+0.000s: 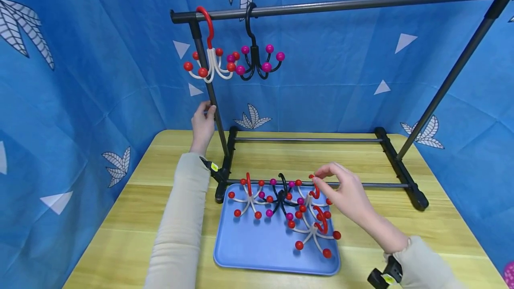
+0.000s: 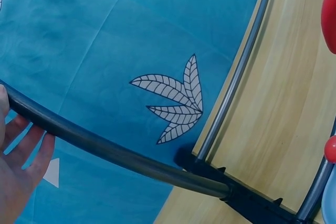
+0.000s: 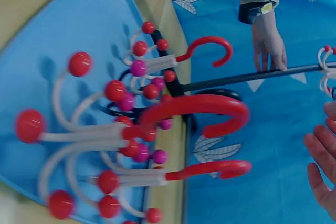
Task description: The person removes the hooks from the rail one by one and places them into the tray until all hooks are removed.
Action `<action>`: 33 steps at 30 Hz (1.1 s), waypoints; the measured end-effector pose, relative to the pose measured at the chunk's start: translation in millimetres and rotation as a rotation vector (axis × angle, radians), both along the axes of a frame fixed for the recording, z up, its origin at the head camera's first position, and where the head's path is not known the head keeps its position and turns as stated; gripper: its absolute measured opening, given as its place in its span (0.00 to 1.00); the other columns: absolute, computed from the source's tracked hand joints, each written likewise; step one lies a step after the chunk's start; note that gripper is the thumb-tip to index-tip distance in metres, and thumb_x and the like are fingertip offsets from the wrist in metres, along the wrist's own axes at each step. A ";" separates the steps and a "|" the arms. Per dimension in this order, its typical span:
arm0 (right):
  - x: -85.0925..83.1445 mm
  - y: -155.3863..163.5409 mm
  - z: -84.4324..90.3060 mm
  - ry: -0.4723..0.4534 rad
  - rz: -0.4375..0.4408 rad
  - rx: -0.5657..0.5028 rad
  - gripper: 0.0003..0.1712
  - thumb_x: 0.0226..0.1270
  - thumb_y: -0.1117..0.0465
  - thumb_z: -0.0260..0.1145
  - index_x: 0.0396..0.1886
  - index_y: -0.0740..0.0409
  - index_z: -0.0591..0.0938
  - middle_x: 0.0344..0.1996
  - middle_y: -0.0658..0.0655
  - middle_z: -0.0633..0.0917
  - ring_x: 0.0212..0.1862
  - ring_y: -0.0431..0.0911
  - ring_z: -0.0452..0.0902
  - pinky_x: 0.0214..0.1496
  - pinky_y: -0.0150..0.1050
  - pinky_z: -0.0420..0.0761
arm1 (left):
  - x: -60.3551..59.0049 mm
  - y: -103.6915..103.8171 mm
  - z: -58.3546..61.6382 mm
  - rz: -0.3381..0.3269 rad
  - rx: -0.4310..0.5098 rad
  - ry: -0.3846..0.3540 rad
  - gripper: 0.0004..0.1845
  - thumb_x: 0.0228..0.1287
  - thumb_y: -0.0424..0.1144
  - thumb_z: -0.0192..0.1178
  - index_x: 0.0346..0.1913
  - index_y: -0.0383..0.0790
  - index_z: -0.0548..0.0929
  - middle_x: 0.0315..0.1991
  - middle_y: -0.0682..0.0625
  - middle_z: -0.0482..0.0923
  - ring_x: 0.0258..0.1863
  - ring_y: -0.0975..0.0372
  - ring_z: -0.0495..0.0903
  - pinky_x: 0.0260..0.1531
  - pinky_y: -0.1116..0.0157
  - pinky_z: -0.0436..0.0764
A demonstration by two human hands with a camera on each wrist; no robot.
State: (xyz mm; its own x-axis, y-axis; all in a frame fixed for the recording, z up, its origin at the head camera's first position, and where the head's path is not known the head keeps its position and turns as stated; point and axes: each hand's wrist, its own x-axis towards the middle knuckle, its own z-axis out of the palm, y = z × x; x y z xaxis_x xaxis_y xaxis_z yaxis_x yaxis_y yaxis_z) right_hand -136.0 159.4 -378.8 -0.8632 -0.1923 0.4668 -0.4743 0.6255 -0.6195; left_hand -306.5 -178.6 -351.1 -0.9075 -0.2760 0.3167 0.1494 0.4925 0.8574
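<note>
Fingers (image 1: 321, 174) of right hand (image 1: 348, 197) pinch a red hook (image 1: 315, 189) above the tray (image 1: 249, 244); left hand (image 1: 202, 125) grips the rack post (image 1: 212, 101), steadying it.

Blue leaf-print backdrop (image 1: 80, 57) behind a yellow wooden table (image 1: 441, 235).

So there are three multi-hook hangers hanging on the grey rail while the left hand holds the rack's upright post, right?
Not quite. The head view shows two hangers on the grey rail: the white red-hooked hanger and the black hanger. The left hand does hold the upright post.
</note>
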 end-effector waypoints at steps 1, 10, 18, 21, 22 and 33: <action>-3.1 -2.1 4.1 0.017 0.011 0.009 0.06 0.57 0.62 0.67 0.34 0.54 0.80 0.31 0.47 0.81 0.35 0.40 0.76 0.31 0.33 0.78 | 0.1 0.0 -0.2 -0.001 -0.001 0.001 0.18 0.69 0.47 0.45 0.53 0.41 0.74 0.47 0.45 0.75 0.43 0.55 0.76 0.42 0.58 0.76; -22.1 -27.5 42.1 0.213 0.168 0.095 0.05 0.57 0.61 0.67 0.33 0.54 0.79 0.30 0.46 0.80 0.35 0.38 0.77 0.38 0.37 0.79 | -1.7 0.5 0.0 -0.018 0.006 -0.012 0.19 0.68 0.49 0.45 0.54 0.42 0.73 0.46 0.45 0.77 0.42 0.54 0.76 0.40 0.57 0.75; -41.3 -49.2 84.8 0.292 0.195 0.089 0.05 0.59 0.61 0.65 0.33 0.56 0.79 0.30 0.50 0.81 0.35 0.42 0.77 0.41 0.41 0.76 | -1.8 0.3 -0.5 -0.020 0.009 -0.020 0.20 0.68 0.50 0.44 0.56 0.42 0.72 0.47 0.45 0.78 0.45 0.54 0.77 0.44 0.56 0.76; -44.9 -58.5 100.5 0.276 0.189 0.098 0.06 0.60 0.59 0.65 0.34 0.56 0.79 0.32 0.51 0.81 0.36 0.43 0.77 0.44 0.43 0.74 | -0.3 -0.8 -1.0 -0.019 0.015 -0.028 0.20 0.68 0.50 0.44 0.55 0.42 0.72 0.47 0.45 0.78 0.45 0.54 0.78 0.44 0.56 0.76; -46.0 -61.9 105.7 0.269 0.191 0.100 0.06 0.60 0.59 0.64 0.35 0.56 0.79 0.32 0.51 0.81 0.37 0.43 0.76 0.44 0.44 0.73 | 0.2 -1.1 -1.2 -0.018 0.019 -0.030 0.20 0.68 0.50 0.44 0.55 0.42 0.72 0.47 0.45 0.78 0.45 0.54 0.78 0.44 0.56 0.76; -78.7 -91.5 161.3 0.187 0.155 0.036 0.17 0.62 0.54 0.62 0.47 0.59 0.76 0.41 0.55 0.79 0.45 0.45 0.74 0.50 0.40 0.72 | -0.4 -0.7 -1.8 -0.019 0.012 -0.039 0.20 0.68 0.50 0.43 0.55 0.44 0.72 0.47 0.46 0.77 0.44 0.55 0.77 0.42 0.57 0.76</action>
